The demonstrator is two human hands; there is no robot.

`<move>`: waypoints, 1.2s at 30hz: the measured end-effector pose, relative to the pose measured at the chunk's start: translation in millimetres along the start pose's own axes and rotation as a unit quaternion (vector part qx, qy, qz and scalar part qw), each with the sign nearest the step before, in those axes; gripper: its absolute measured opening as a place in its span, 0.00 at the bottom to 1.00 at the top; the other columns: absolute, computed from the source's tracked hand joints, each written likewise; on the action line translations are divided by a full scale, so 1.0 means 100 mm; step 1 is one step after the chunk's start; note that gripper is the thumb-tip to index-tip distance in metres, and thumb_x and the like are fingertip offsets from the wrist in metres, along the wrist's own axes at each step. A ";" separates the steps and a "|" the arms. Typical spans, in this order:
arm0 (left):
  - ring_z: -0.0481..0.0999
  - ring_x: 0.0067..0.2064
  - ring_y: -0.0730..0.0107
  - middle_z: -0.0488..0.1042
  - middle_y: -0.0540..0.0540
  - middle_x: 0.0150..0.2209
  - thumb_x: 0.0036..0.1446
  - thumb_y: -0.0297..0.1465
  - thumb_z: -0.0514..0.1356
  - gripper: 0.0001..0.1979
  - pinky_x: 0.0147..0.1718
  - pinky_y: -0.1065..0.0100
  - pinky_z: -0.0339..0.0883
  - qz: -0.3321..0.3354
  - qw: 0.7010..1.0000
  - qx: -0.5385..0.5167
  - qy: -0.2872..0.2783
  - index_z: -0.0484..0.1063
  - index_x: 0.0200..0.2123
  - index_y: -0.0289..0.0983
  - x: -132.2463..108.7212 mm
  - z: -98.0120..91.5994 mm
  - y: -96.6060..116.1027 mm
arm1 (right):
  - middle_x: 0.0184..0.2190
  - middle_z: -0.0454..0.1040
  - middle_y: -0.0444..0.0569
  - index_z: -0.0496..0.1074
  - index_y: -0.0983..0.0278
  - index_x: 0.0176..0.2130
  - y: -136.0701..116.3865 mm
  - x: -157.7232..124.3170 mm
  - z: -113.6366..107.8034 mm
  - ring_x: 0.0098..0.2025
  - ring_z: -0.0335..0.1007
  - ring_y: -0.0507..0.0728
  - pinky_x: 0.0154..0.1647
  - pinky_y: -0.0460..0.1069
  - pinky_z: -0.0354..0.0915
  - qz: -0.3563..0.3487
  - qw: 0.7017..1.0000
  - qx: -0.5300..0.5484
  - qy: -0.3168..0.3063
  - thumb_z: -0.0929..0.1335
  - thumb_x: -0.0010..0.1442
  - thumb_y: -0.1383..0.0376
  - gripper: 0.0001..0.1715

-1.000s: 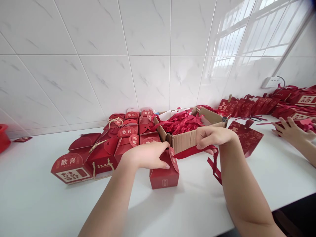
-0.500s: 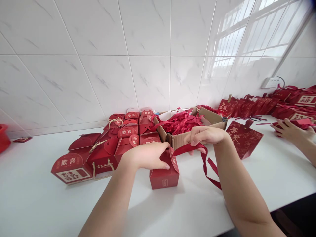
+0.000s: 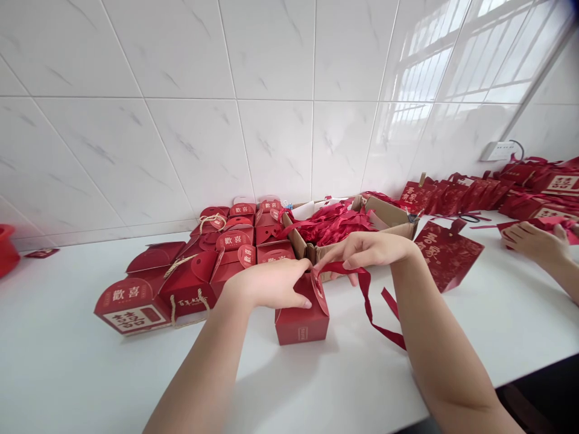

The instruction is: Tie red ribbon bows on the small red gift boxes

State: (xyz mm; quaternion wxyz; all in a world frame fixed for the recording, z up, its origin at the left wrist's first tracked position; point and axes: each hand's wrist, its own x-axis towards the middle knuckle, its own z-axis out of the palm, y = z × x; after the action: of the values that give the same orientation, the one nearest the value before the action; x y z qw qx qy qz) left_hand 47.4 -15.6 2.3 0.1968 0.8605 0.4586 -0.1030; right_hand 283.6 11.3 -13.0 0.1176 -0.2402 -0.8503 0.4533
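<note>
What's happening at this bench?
A person's left hand steadies a small red box on the white table. The right hand holds a red ribbon at the box's top right, its loose length trailing right. Behind stands an open carton of ribbons; more red boxes sit to the left. At far right, another person's hand is on red packaging.

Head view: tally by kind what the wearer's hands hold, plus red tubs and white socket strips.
Red box, in left hand: 1
Red ribbon, in right hand: 1
Red tub, left edge: 1
White socket strip: 1
Total: 4
</note>
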 end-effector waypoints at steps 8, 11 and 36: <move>0.72 0.49 0.56 0.70 0.42 0.53 0.51 0.40 0.58 0.29 0.39 0.64 0.68 0.003 1.000 0.002 -0.003 0.61 0.57 0.43 0.01 0.01 -0.03 | 0.39 0.79 0.52 0.78 0.69 0.38 0.00 -0.06 0.00 0.45 0.74 0.55 0.48 0.50 0.67 0.008 0.998 0.050 0.037 0.63 0.63 0.61 0.18; 0.72 0.49 0.56 0.70 0.43 0.54 0.51 0.39 0.58 0.30 0.39 0.64 0.68 0.000 1.000 0.006 -0.007 0.60 0.58 0.43 0.03 0.01 -0.03 | 0.43 0.79 0.54 0.79 0.69 0.37 0.01 -0.09 -0.02 0.48 0.73 0.57 0.49 0.50 0.67 0.013 0.998 0.049 0.038 0.64 0.63 0.59 0.18; 0.73 0.48 0.59 0.70 0.46 0.52 0.51 0.39 0.57 0.26 0.37 0.65 0.68 -0.008 1.000 0.006 -0.007 0.61 0.55 0.45 0.03 0.02 -0.04 | 0.44 0.79 0.55 0.79 0.71 0.42 0.02 -0.10 -0.03 0.47 0.74 0.58 0.47 0.49 0.67 0.044 0.999 0.018 -0.001 0.64 0.63 0.60 0.19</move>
State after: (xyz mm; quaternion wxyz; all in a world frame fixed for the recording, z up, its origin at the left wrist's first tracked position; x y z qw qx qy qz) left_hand 45.9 -11.8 -1.3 0.1943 0.8569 0.4637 -0.1134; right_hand 293.9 9.2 -12.6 0.1009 -0.2752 -0.8308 0.4731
